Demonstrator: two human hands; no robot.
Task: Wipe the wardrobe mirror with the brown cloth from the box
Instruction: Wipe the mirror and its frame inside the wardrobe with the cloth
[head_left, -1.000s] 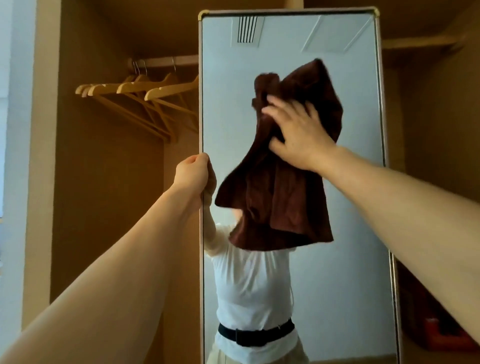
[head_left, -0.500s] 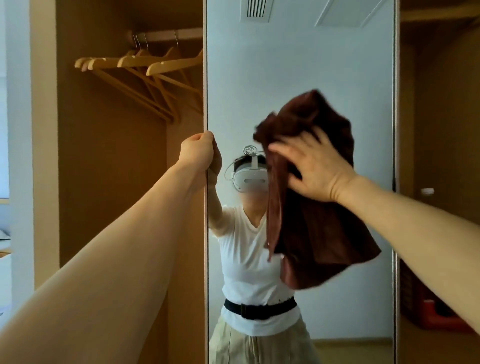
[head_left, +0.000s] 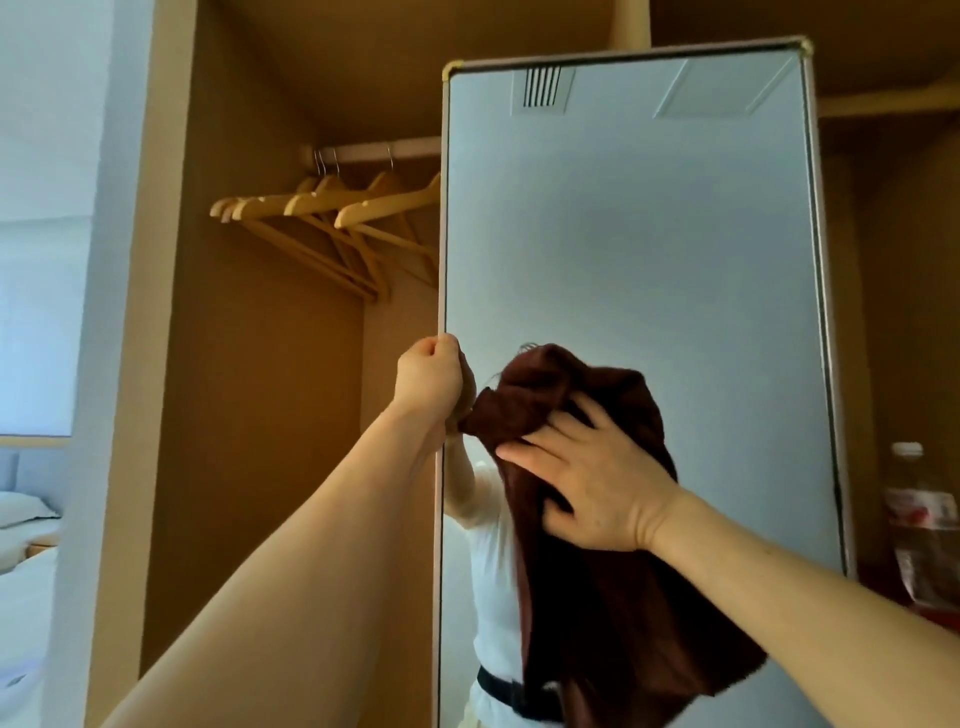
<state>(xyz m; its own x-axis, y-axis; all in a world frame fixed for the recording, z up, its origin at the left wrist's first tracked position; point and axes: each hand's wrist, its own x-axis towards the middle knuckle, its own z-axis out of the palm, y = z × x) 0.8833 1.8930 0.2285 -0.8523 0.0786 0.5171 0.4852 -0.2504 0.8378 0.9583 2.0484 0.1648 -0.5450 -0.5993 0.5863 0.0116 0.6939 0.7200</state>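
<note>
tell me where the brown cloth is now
In the head view, the brown cloth is pressed low on the mirror under the right hand, just right of the left hand gripping the mirror's left edge.

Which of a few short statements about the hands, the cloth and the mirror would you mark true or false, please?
1. The right hand presses the brown cloth against the mirror. True.
2. The left hand rests flat on the glass. False: it grips the mirror's left edge.
3. Wooden hangers hang on the rail left of the mirror. True.
4. The brown cloth covers the mirror's top corner. False: it lies over the lower half.
</note>
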